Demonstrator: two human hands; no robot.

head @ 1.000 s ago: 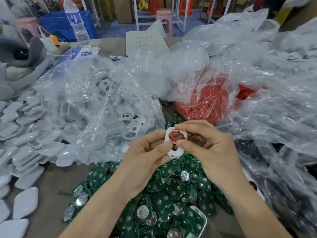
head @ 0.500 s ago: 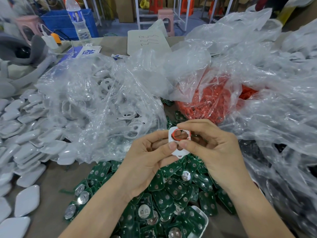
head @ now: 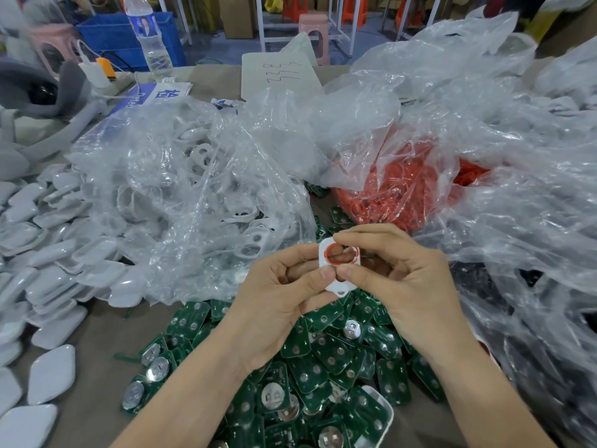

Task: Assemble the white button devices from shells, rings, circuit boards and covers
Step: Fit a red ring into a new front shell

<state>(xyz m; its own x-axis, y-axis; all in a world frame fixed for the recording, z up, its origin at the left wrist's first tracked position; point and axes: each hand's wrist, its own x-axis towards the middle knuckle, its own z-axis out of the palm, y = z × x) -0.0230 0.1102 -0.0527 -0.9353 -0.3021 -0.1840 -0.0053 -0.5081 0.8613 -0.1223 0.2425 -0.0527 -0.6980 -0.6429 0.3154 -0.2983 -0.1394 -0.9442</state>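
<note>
Above the heap of green circuit boards [head: 323, 350], your left hand [head: 277, 305] and right hand [head: 403, 286] both pinch the white shell [head: 336, 287] between thumb and fingers. The orange ring [head: 327, 253], loose a second ago, now hugs its opening, so it is probably nearly seated.

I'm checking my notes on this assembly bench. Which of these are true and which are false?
1. The left hand and right hand both hold one white shell. True.
2. A red ring sits at the shell's round opening. True.
3. The green circuit boards are sealed in a bag. False: they lie in a loose heap below the hands.
4. The spare red rings lie loose among the covers. False: they are in a clear bag beyond the right hand.
5. White covers are piled at the left. True.
</note>
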